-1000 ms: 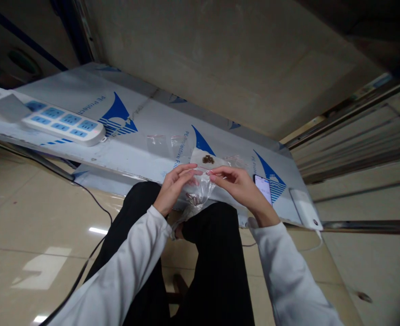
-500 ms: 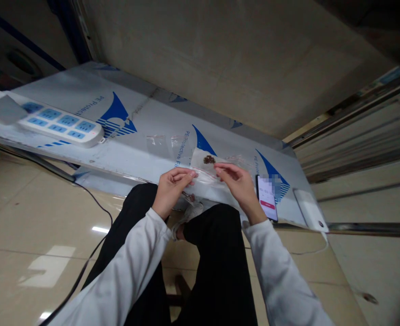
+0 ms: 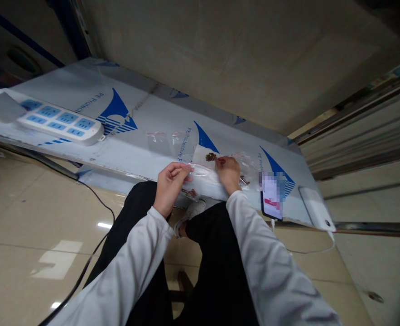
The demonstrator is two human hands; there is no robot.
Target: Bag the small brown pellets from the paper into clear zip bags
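Observation:
A small heap of brownish metal pieces [image 3: 211,156] lies on a white sheet [image 3: 201,153] on the bench. My right hand [image 3: 229,172] reaches in from the right, its fingertips pinched together at the edge of this heap. Whether a piece is between them is too small to see. To the left, my left hand [image 3: 172,183] hovers over the bench edge with thumb and fingers closed; what they hold, if anything, cannot be made out. Its fingertips are beside a clear plastic bag [image 3: 203,172]. More reddish-brown metal pieces [image 3: 244,180] show right of my right wrist.
Clear zip bags [image 3: 157,140] lie behind my left hand. A phone [image 3: 272,199] and a white power bank [image 3: 317,208] with cables are at the right. The white power strip [image 3: 62,121] occupies the left. Small reddish pieces [image 3: 190,193] sit near the front edge.
My right hand has moved left and turned inward, bringing its fingertips to the metal heap. My left hand stays nearly in place. The view has shifted slightly.

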